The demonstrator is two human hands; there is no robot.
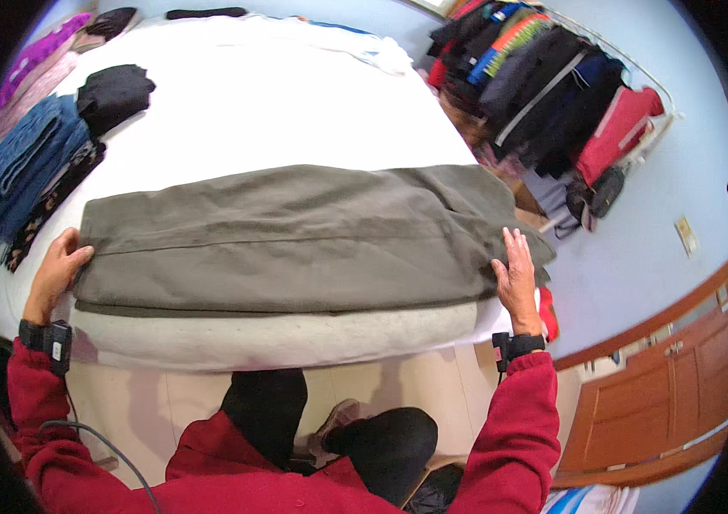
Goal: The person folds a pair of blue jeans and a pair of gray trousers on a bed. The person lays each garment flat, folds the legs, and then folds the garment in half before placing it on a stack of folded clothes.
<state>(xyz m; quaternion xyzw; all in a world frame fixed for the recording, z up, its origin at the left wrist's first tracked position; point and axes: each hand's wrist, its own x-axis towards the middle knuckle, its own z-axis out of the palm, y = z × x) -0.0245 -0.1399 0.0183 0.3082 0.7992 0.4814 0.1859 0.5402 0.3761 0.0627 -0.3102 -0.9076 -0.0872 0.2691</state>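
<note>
A pair of olive-grey trousers lies flat and lengthwise along the near side of the white bed, with a seam running down the middle. My left hand is at the left end, its thumb over the edge of the cloth and its other fingers partly hidden, apparently pinching it. On the bunched right end rests my right hand, palm down, thumb apart from the fingers, gripping nothing. Creases spread through the cloth near that hand.
Folded jeans and a folded black garment lie at the bed's left. Clothes hang on a rack at the right. A wooden door is at lower right. A cable crosses my left sleeve.
</note>
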